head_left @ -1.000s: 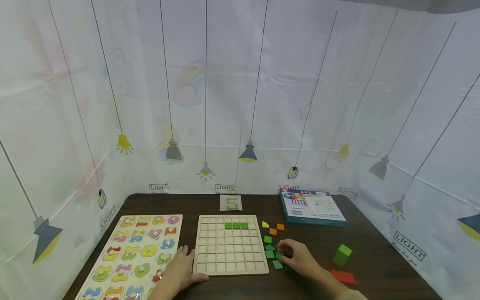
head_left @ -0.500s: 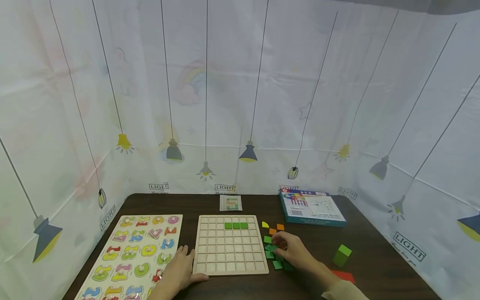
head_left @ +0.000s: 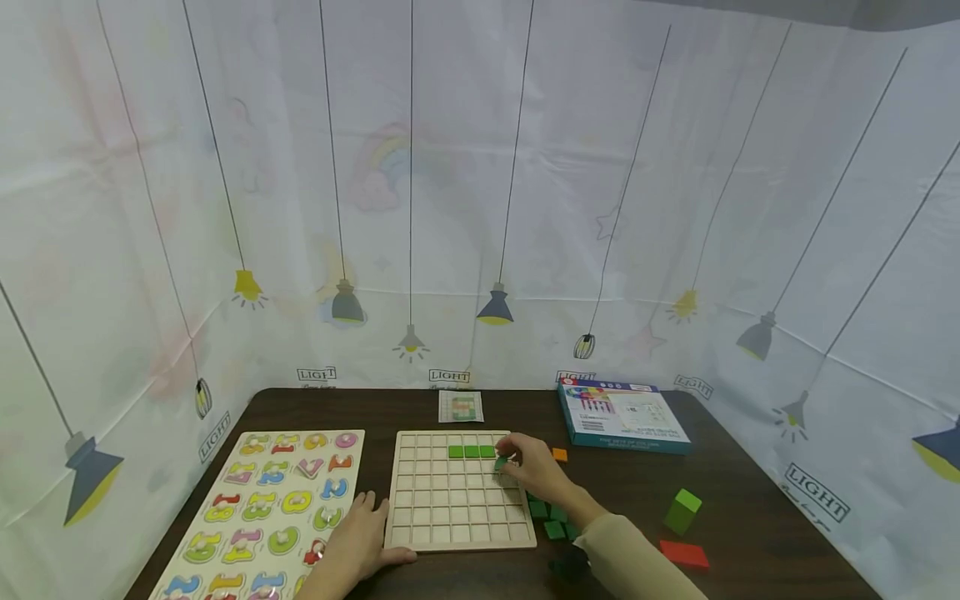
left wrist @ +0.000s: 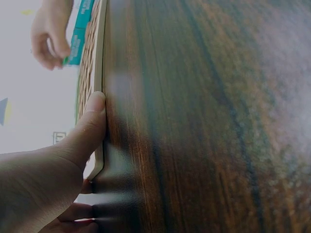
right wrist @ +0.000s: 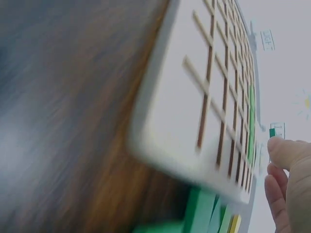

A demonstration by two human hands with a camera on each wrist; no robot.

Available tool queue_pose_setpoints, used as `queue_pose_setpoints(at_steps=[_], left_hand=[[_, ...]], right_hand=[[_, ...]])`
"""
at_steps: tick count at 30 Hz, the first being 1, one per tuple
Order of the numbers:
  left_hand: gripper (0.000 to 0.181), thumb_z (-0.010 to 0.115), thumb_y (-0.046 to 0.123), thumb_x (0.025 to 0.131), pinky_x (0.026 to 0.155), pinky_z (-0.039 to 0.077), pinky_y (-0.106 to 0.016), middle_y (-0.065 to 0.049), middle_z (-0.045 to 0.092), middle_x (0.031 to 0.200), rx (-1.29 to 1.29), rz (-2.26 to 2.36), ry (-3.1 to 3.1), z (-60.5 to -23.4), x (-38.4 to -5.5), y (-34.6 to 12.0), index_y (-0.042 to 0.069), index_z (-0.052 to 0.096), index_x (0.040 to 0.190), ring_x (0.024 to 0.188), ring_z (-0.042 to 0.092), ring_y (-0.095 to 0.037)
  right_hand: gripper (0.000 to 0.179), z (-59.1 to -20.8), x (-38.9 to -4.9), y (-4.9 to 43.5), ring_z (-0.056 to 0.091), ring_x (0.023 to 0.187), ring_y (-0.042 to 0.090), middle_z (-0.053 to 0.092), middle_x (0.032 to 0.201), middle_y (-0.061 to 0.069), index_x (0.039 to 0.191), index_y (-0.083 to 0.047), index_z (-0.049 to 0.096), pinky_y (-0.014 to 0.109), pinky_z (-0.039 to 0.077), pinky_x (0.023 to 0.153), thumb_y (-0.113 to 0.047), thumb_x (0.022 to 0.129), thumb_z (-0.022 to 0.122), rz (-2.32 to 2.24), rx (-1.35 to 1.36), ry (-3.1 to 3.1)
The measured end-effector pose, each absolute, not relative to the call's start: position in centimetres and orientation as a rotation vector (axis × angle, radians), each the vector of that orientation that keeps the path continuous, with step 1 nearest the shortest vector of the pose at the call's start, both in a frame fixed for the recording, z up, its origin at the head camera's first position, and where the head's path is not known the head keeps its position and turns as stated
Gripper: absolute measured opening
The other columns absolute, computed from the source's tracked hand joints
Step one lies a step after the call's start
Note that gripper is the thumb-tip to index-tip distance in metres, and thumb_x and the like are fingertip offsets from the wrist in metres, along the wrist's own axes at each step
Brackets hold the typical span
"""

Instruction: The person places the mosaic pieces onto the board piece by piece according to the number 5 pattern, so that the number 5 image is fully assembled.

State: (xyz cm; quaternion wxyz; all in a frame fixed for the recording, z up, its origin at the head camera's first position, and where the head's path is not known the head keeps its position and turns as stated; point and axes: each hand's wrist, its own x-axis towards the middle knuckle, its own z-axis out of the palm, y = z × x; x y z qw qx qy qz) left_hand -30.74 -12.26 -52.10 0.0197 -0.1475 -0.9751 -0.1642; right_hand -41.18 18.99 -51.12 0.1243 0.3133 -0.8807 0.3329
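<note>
A wooden grid board (head_left: 462, 492) lies flat on the table, with a row of three green square tiles (head_left: 472, 452) in its upper part. My left hand (head_left: 358, 542) rests at the board's near left corner, and its thumb (left wrist: 92, 119) touches the front edge. Between thumb and fingers, my right hand (head_left: 536, 468) pinches a small green tile (head_left: 500, 463) over the board's upper right, just right of the row. In the right wrist view only a sliver of that tile shows, so its shape is unclear.
Loose green tiles (head_left: 555, 530) lie right of the board, partly behind my right arm. An orange tile (head_left: 560, 455), a box (head_left: 626, 417), a green block (head_left: 682, 512) and a red piece (head_left: 684, 555) are further right. A number puzzle (head_left: 262, 508) lies left; a pattern card (head_left: 461, 407) lies behind.
My right hand has left the loose pile and moved left and away from me to the board, carrying a green tile. My left hand has stayed in place.
</note>
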Motion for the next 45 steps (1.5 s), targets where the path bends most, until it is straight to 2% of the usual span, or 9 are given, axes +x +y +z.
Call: queue_pose_setpoints(at_steps=[10, 23, 30, 35, 39, 45], left_hand=[[0.095, 0.072, 0.065, 0.066, 0.094, 0.040, -0.057, -0.036, 0.046, 0.125, -0.448, -0.518, -3.019, -52.3, -31.0, -12.5, -0.010, 0.057, 0.121, 0.121, 0.041, -0.050], [0.095, 0.072, 0.065, 0.067, 0.093, 0.040, -0.059, -0.037, 0.045, 0.126, -0.484, -0.552, -3.013, -52.5, -31.0, -12.6, -0.011, 0.056, 0.122, 0.120, 0.040, -0.052], [0.096, 0.073, 0.065, 0.065, 0.093, 0.040, -0.058, -0.037, 0.047, 0.125, -0.475, -0.529, -3.001, -52.5, -30.9, -12.3, -0.011, 0.056, 0.121, 0.120, 0.041, -0.051], [0.097, 0.071, 0.066, 0.066, 0.094, 0.040, -0.058, -0.037, 0.045, 0.127, -0.474, -0.539, -3.006, -52.6, -31.0, -12.5, -0.011, 0.056, 0.123, 0.121, 0.040, -0.052], [0.097, 0.070, 0.067, 0.066, 0.094, 0.040, -0.058, -0.038, 0.044, 0.127, -0.493, -0.548, -3.005, -52.6, -31.1, -12.4, -0.011, 0.056, 0.123, 0.121, 0.040, -0.052], [0.097, 0.070, 0.067, 0.066, 0.095, 0.040, -0.057, -0.037, 0.044, 0.128, -0.493, -0.548, -3.011, -52.7, -31.1, -12.5, -0.011, 0.055, 0.123, 0.122, 0.039, -0.052]], right_hand=[[0.024, -51.7, -42.9, 14.1, 0.062, 0.091, 0.026, 0.064, 0.098, 0.011, 0.105, 0.001, 0.063, 0.035, 0.054, 0.077, 0.004, 0.082, 0.069, 1.020, 0.918, -2.562], [0.024, -52.6, -43.1, 11.9, 0.061, 0.094, 0.020, 0.063, 0.102, 0.007, 0.109, -0.001, 0.063, 0.027, 0.052, 0.078, 0.000, 0.085, 0.067, 1.064, 0.858, -2.587], [0.024, -52.7, -43.4, 10.8, 0.061, 0.095, 0.020, 0.063, 0.102, 0.005, 0.109, -0.002, 0.063, 0.028, 0.052, 0.077, -0.001, 0.086, 0.068, 1.058, 0.873, -2.588], [0.023, -52.9, -43.7, 10.0, 0.062, 0.092, 0.018, 0.065, 0.101, 0.008, 0.107, -0.002, 0.064, 0.024, 0.052, 0.076, -0.002, 0.085, 0.069, 1.056, 0.912, -2.612], [0.024, -52.6, -43.6, 9.6, 0.063, 0.093, 0.021, 0.065, 0.102, 0.010, 0.107, -0.001, 0.064, 0.026, 0.053, 0.077, 0.001, 0.084, 0.069, 1.014, 0.895, -2.616], [0.025, -52.6, -44.1, 9.0, 0.061, 0.096, 0.019, 0.064, 0.103, 0.005, 0.109, -0.002, 0.064, 0.029, 0.051, 0.079, -0.004, 0.085, 0.070, 0.929, 0.813, -2.648]])
